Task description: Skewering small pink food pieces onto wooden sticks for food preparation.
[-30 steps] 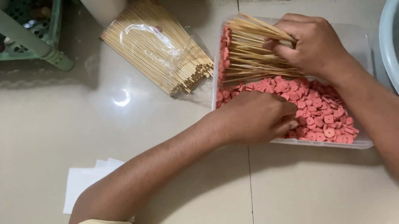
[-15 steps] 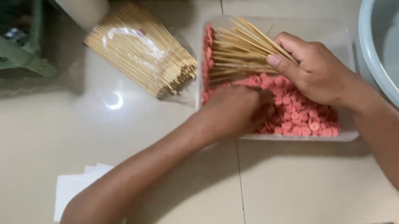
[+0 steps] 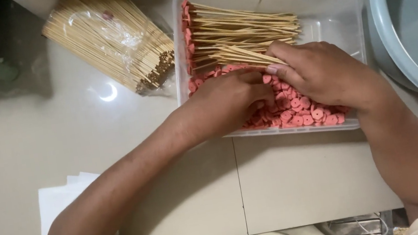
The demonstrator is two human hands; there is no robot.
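Pink slices (image 3: 296, 112) lay heaped in the near half of a clear plastic tray (image 3: 338, 1), directly under both hands. Right hand (image 3: 319, 76) pinched a few bamboo skewers (image 3: 244, 57) between thumb and forefinger, fingers otherwise curled; the skewers' long axis ran left-and-away from that hand, tips pointing toward the tray's left wall. Left hand (image 3: 231, 100) rested knuckles-up on the heap just left of the right hand, fingertips bent down into the slices; whether it had one pinched could not be told, since the fingertips were hidden. The two hands nearly touched over the heap, so the left was the nearer to the skewer tips. Behind them, in the far half of the tray, loaded skewers (image 3: 245, 26) lay side by side, long axis across the tray, pink pieces stacked at their left ends. Both forearms came in from the near edge, converging on the tray. A wrapped bundle of bare skewers (image 3: 109, 38) lay on the tiled surface (image 3: 295, 176) to the tray's left, angled; a grey basin (image 3: 415, 20) stood just right of it; white paper (image 3: 58, 198) by the left forearm.
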